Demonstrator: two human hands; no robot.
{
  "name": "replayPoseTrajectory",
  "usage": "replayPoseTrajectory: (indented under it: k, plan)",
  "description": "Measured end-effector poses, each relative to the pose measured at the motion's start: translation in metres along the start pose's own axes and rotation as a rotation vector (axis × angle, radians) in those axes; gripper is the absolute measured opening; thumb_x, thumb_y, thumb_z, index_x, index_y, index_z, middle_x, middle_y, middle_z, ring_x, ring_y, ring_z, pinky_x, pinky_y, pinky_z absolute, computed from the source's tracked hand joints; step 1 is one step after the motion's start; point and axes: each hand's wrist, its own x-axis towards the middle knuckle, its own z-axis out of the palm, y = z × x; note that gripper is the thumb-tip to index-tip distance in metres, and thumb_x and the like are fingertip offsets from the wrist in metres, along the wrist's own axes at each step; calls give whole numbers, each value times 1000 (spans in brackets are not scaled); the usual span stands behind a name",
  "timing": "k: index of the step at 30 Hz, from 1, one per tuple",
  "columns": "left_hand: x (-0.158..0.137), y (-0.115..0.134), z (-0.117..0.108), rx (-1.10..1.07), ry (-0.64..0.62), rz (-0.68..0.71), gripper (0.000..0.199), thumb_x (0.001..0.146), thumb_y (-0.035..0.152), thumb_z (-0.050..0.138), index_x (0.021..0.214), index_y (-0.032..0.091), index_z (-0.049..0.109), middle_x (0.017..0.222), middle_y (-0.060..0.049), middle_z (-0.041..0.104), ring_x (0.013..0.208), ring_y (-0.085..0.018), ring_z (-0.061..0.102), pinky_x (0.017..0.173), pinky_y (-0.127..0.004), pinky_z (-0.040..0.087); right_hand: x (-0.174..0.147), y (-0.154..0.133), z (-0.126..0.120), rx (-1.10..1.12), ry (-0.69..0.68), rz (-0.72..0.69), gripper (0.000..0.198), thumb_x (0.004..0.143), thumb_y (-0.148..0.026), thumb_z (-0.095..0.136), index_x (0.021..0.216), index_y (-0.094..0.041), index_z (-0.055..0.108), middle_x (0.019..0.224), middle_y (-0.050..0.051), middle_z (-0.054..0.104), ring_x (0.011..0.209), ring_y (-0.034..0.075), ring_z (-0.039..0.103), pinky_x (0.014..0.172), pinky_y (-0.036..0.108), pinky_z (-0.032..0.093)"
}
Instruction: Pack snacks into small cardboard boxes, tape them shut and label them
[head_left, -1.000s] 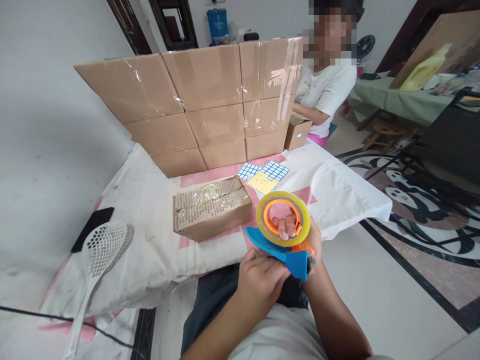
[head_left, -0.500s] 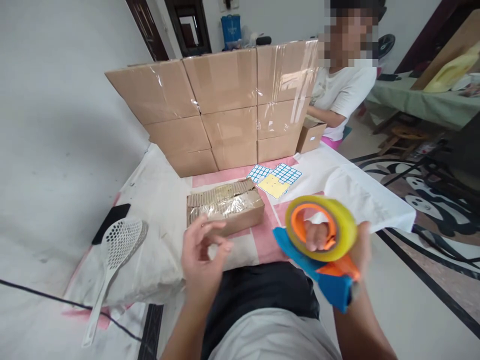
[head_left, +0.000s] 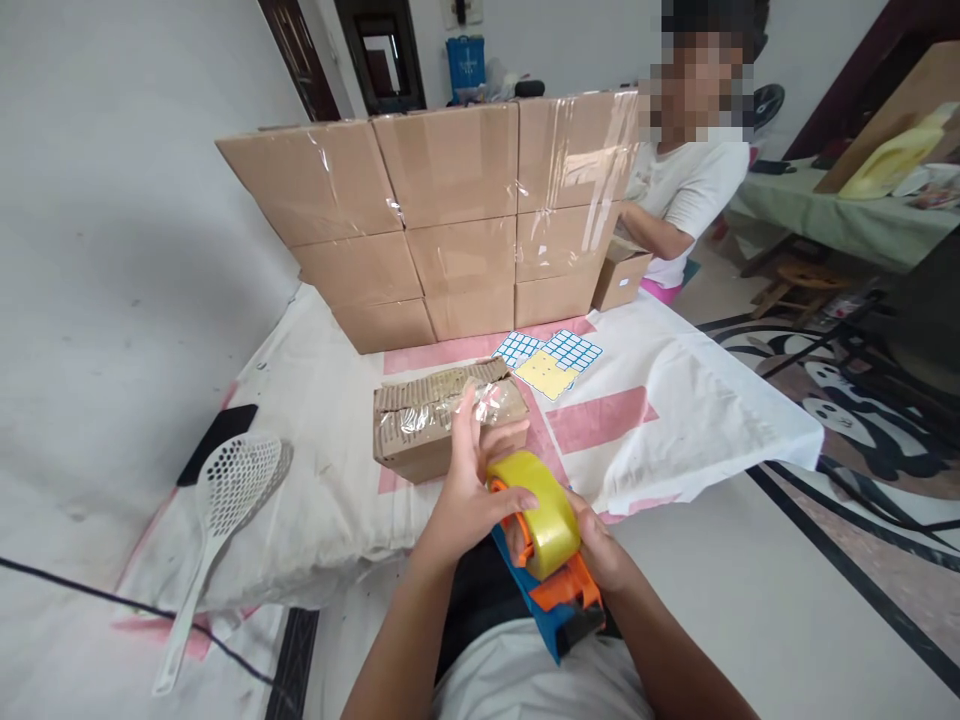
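My right hand [head_left: 606, 552] is wrapped round the side of a tape dispenser [head_left: 559, 605] with a blue and orange body. A wide yellow-tinted roll of packing tape [head_left: 551, 520] sits on it. My left hand [head_left: 474, 490] has its thumb laid over the roll's near side, while its other fingers stretch up and partly behind the roll. The dispenser is tilted, held above my lap at the table's front edge. Just beyond my left fingers lies a small cardboard box [head_left: 420, 465] with shiny clear tape over its worn top.
Stacked cardboard boxes [head_left: 461, 240] form a wall across the table's back. Label sheets [head_left: 551, 372] lie right of the small box. A white slotted skimmer [head_left: 236, 485] rests at left, by a black flat object [head_left: 217, 445]. A person [head_left: 697, 190] stands behind another box [head_left: 621, 275].
My right hand has brought the tape dispenser left and down, turning it. My left hand has moved right and now touches the tape roll.
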Motion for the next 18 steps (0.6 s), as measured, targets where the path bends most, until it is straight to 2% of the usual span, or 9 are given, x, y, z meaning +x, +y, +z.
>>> replayPoseTrajectory:
  k: [3,6,10,12,15,16,18]
  plan:
    - [-1,-10,-4,-46,-24,-30,115,71,61,82,159,49,9,172,-10,8,135,-35,55,98,-44,58,2,-1,1,124,-90,-23,82,83,-88,44,120,-18,64,85,10,73,73,24,69,66,36,54]
    - [-4,-18,-4,-98,15,-18,114,69,60,84,158,50,14,171,-10,12,138,-35,52,96,-42,59,3,-1,3,163,-116,-45,79,87,-83,46,128,-17,60,87,11,74,74,23,69,66,34,53]
    - [-6,-21,1,-134,60,7,109,70,55,86,157,48,22,167,-11,25,140,-34,49,100,-43,57,3,-1,6,149,-120,-44,74,87,-76,57,132,-18,58,89,10,74,76,22,70,65,32,52]
    - [-6,-22,2,-153,103,21,92,78,54,81,155,44,31,159,-12,38,136,-32,53,99,-45,57,-1,-3,1,110,-120,-31,64,85,-67,68,126,-19,61,87,8,74,74,21,70,63,30,52]
    - [-7,-22,-3,-172,308,44,57,90,46,70,143,35,50,128,-10,66,120,-25,65,98,-46,58,-7,-12,-25,-45,-61,-29,52,83,-55,75,118,-19,64,84,7,75,74,23,72,66,33,55]
    - [-8,-22,-6,-161,408,40,49,91,43,70,137,32,56,114,-8,71,111,-22,68,98,-44,58,-7,-17,-39,-108,11,-38,49,83,-54,75,115,-19,66,84,8,76,74,24,72,66,35,57]
    - [-11,-22,-13,-125,613,20,39,88,38,74,125,27,64,90,-3,73,92,-16,71,93,-37,59,-1,-25,-72,-197,250,-79,42,82,-54,75,106,-20,69,84,8,77,73,25,73,64,34,58]
